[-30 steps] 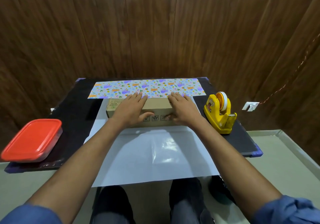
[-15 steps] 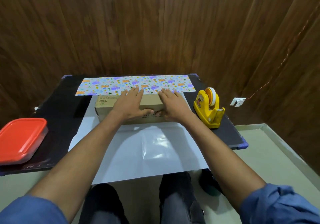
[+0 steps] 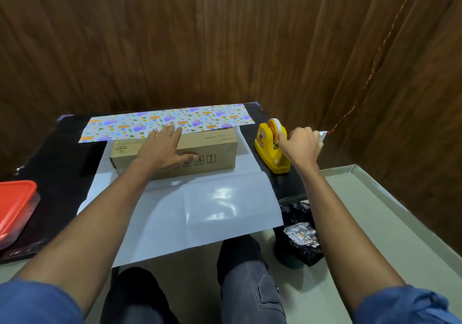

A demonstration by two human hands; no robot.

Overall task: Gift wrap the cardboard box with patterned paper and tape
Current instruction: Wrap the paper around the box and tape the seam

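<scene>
I see the long brown cardboard box [image 3: 175, 152] at the centre of the frame, a plain matte carton with small printed handling symbols on its near face and a line of print on top. Its long axis runs left to right across the frame, tilted slightly so the right end sits higher up the frame. It lies on the glossy white underside of the sheet of wrapping paper [image 3: 195, 206], which spreads toward the lower middle and hangs off the near edge of the black desk [image 3: 57, 163]. The far strip of the same sheet is folded over onto the box's top, showing a floral pattern in purple, orange and green.

My left hand [image 3: 162, 152] lies flat on the box top, fingers straight and spread, fingertips reaching the patterned strip. My right hand [image 3: 301, 146], right of centre, has its fingers curled at the yellow plastic tape dispenser [image 3: 271, 148]; I cannot tell whether it pinches the tape.

A red-lidded plastic container [image 3: 15, 208] sits at the left edge.
</scene>
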